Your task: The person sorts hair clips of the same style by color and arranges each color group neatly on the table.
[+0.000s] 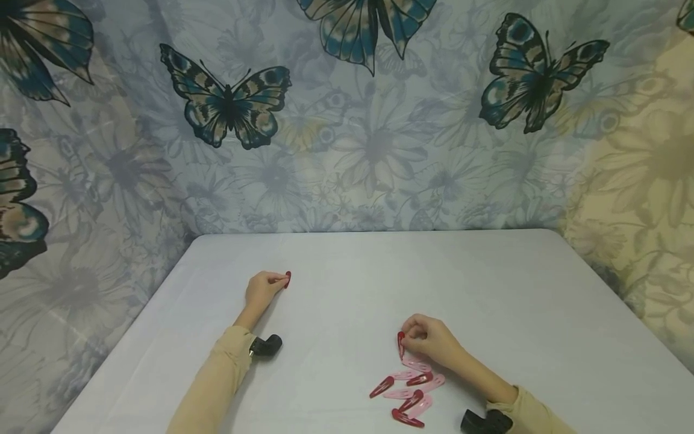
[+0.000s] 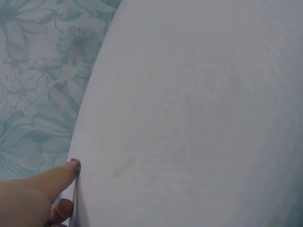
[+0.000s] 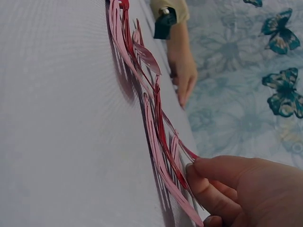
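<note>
Toward the far left of the table, my left hand [image 1: 264,291] pinches a dark red snap hair clip [image 1: 288,279] between thumb and fingertips. The left wrist view shows that clip [image 2: 76,163] nearly edge-on at the thumb tip. My right hand [image 1: 431,342] pinches another dark red hair clip [image 1: 400,345] at the far end of a loose group of clips. Pink hair clips [image 1: 398,394] and dark red ones [image 1: 382,387] lie overlapping in that group, nearer the front. In the right wrist view, the right thumb and finger meet on the end of a red clip [image 3: 187,151].
A white-covered table [image 1: 325,313] reaches back to a wall cloth [image 1: 374,150] printed with butterflies and flowers. Each wrist wears a black camera mount, the left one [image 1: 267,346] over a beige sleeve [image 1: 208,380].
</note>
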`<state>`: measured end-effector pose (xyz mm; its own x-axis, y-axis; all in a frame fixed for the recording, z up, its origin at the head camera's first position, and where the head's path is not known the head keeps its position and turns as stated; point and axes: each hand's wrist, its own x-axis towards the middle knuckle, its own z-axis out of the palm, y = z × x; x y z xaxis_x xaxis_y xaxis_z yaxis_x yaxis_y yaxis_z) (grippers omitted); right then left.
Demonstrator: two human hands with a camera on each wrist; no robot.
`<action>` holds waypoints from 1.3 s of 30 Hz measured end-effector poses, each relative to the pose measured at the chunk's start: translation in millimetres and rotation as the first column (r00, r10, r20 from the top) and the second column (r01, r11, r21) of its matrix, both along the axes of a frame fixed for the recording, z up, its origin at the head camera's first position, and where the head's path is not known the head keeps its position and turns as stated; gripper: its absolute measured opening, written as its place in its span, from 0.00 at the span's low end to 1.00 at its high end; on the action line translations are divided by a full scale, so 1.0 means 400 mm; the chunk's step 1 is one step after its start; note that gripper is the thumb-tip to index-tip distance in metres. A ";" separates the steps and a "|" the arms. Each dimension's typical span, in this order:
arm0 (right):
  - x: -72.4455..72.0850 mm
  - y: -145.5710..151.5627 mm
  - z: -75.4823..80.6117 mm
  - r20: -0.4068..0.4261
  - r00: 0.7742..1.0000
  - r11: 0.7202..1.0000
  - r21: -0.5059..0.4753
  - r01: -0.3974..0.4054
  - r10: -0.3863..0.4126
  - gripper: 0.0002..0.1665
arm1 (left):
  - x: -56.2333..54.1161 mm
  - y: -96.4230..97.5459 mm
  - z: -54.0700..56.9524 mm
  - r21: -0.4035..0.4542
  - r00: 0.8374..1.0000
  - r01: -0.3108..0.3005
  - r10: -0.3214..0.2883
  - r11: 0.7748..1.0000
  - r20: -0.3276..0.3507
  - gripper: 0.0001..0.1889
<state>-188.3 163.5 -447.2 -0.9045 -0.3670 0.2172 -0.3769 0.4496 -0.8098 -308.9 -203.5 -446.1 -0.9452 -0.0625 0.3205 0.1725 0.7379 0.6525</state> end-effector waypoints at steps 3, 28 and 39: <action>-0.003 -0.001 0.011 0.043 0.999 1.000 0.001 -0.012 0.012 0.05 | -0.001 -0.001 0.000 0.000 1.000 -0.004 0.004 1.000 0.000 0.08; -0.044 -0.017 0.076 0.095 0.994 0.997 0.047 -0.065 0.060 0.03 | 0.002 0.006 -0.002 -0.002 1.000 -0.004 0.004 1.000 0.002 0.07; -0.083 -0.052 0.141 0.074 0.993 0.994 0.039 -0.099 0.095 0.03 | 0.001 0.001 -0.004 -0.002 1.000 -0.006 0.006 1.000 -0.007 0.07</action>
